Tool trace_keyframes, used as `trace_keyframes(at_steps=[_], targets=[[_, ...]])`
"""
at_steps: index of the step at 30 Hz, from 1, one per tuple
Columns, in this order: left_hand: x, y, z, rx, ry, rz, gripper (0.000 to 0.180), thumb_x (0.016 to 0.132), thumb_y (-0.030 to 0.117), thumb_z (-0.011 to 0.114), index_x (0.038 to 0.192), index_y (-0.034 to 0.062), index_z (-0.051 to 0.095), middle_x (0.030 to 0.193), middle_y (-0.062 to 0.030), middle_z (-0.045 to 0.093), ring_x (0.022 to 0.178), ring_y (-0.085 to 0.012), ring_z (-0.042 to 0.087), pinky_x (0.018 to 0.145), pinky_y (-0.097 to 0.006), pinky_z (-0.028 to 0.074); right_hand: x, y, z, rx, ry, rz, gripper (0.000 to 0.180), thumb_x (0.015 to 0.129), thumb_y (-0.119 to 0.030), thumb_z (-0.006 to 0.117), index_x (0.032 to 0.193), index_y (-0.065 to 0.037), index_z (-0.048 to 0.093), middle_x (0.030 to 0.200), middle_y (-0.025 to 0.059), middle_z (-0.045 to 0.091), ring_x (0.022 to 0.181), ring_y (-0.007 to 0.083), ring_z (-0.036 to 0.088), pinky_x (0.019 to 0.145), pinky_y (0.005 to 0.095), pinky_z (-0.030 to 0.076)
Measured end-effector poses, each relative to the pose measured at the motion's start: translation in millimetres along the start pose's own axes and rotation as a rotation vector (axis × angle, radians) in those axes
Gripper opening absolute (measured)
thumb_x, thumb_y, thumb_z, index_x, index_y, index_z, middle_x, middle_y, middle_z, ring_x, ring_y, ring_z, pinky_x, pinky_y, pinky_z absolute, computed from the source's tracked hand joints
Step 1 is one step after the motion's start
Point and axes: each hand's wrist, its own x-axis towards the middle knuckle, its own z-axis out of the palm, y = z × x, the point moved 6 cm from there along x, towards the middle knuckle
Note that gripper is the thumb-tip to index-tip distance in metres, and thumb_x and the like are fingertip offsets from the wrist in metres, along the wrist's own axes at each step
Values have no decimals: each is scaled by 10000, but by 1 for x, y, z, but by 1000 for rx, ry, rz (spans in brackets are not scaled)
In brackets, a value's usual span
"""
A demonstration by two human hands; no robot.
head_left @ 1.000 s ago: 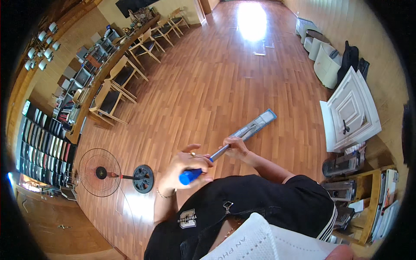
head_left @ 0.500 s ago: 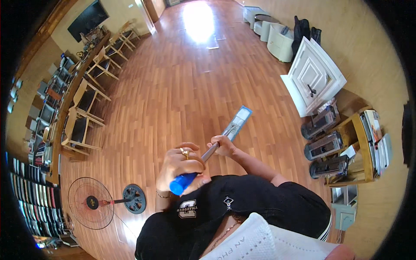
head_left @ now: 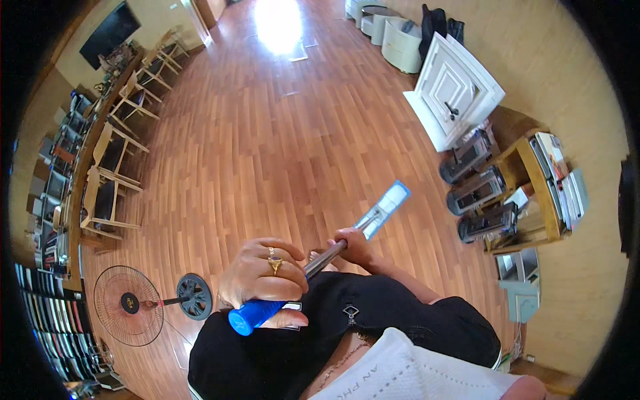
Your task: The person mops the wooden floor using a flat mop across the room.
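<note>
A person's left hand (head_left: 263, 272) clenched the blue grip (head_left: 248, 316) of a flat mop (head_left: 319, 265); the right hand (head_left: 355, 245) grasped its pole (head_left: 331, 253). The mop head (head_left: 392, 200) pointed toward one o'clock, its contact with the floor (head_left: 267, 180) hard to judge. Too wide a nine-o'clock swing risked toppling the fan (head_left: 130, 303).

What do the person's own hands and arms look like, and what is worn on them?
The left hand wears gold-coloured rings and no glove. The right hand is also without a glove, and no ring shows on it. The right forearm is bare, below a black sleeve.
</note>
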Motion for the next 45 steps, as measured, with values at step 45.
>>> trace_keyframes(at_steps=[45], targets=[[81,-99,14,-545,-249,182,336,792,172,698,591,53,456,602,-125,509,614,-335,540,678,-412,429,35,91,-64,59,232,161,356,785,-254,726,621,-22,511,559,155,443,525,286,454,509,391,343]])
